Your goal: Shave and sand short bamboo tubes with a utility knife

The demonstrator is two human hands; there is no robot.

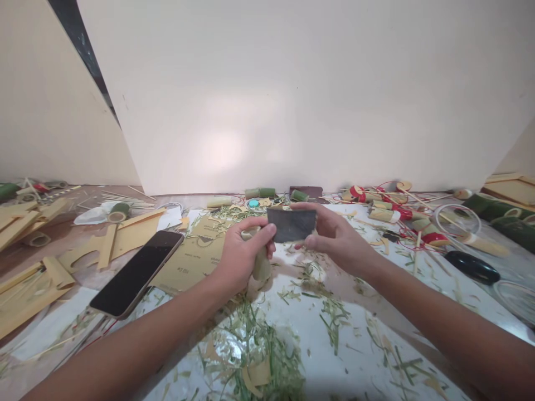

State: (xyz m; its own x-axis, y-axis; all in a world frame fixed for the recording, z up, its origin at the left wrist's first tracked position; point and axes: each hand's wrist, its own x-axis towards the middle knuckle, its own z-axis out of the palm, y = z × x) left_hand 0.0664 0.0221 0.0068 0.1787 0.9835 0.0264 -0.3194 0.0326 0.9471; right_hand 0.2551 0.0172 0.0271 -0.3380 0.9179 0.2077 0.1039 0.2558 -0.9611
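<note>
A small dark grey rectangle of sandpaper [291, 225] is stretched between my two hands above the table. My left hand [246, 248] pinches its left end with the thumb on the front, and the same hand has a pale peeled bamboo piece [261, 267] in its palm and fingers. At the other end, my right hand [334, 239] grips the sandpaper with its thumb below and index finger along the top edge. Part of the bamboo is hidden behind my left fingers. A larger brown sandpaper sheet [184, 267], printed side up, lies left of my hands.
A phone [137, 273] lies at the left beside cut yellow boards [129, 236]. Green shavings [267, 362] litter the white table surface. Bamboo tubes [259, 192] stand along the back panel. At right are red-wrapped bamboo pieces [430, 231], a black oval object [472, 267] and clear coils [457, 220].
</note>
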